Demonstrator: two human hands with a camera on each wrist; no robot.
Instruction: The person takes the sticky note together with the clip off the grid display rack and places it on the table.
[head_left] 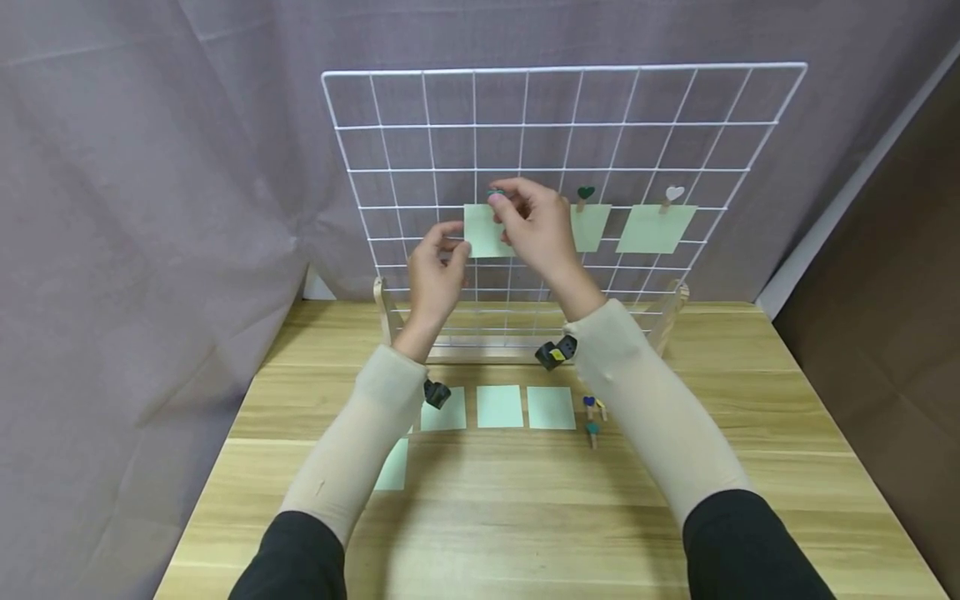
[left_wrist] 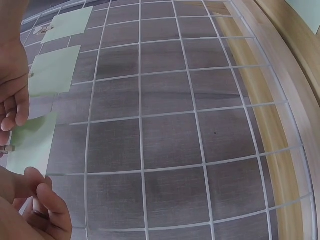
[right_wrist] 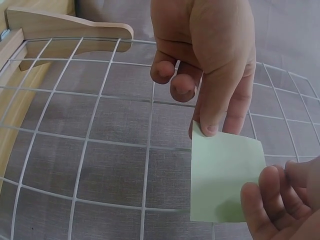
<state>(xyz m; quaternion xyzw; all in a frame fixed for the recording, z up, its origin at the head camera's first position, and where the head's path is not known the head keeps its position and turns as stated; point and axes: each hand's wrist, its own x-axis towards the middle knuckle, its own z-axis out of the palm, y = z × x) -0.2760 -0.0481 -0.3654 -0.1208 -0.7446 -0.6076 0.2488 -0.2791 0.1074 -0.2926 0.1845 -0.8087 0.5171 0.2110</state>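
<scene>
My left hand pinches the lower left corner of a pale green paper square, held against the white wire grid. In the right wrist view, the left thumb presses on that corner of the paper. My right hand is at the paper's top edge and pinches a small wooden clothespin with a teal top. The jaw end of this clothespin shows at the paper's edge in the left wrist view. The right fingers hide part of it.
Two more green squares hang to the right, one under a dark green heart clothespin, one under a white heart clothespin. Several paper squares lie on the wooden table. Beside them lie small clothespins. Wooden feet support the grid.
</scene>
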